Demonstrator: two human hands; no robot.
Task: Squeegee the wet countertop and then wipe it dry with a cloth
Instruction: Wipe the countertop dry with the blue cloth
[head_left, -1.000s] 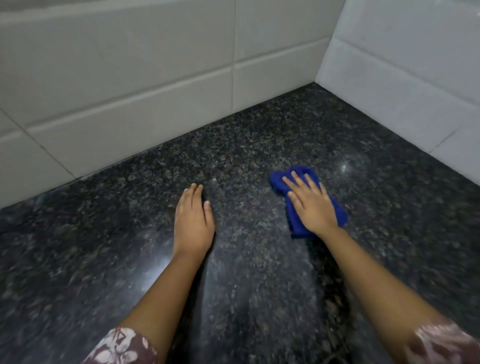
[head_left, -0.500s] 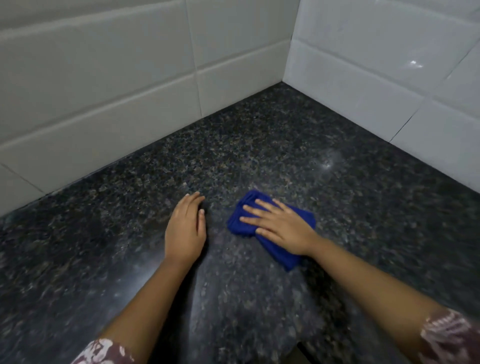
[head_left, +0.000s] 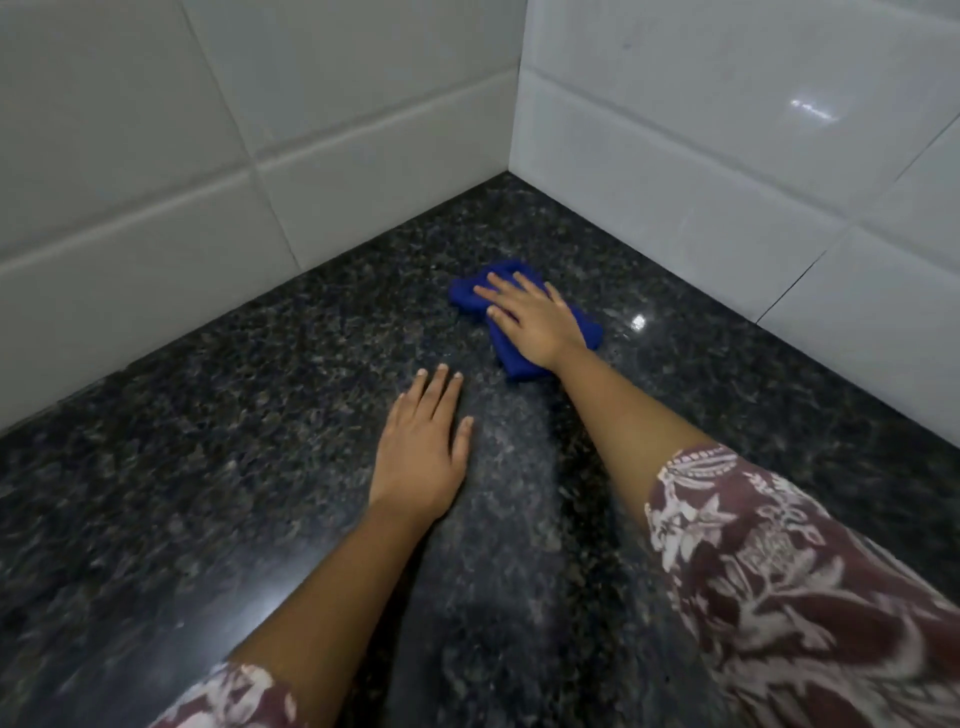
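Note:
A crumpled blue cloth (head_left: 467, 293) lies on the dark speckled granite countertop (head_left: 234, 415), a short way out from the corner of the tiled walls. My right hand (head_left: 530, 319) lies flat on top of the cloth, fingers spread and pressing it to the stone; most of the cloth is hidden beneath the palm. My left hand (head_left: 421, 449) rests palm down on the bare counter, nearer to me and a little left of the cloth, holding nothing. No squeegee is in view.
White tiled walls stand behind the counter on the left (head_left: 156, 182) and on the right (head_left: 753, 156), meeting in a corner (head_left: 514, 171) just beyond the cloth. A light glints off the stone (head_left: 638, 322) right of the cloth.
My right hand has pushed the blue cloth away from me, toward the wall corner. My left hand has stayed flat on the counter.

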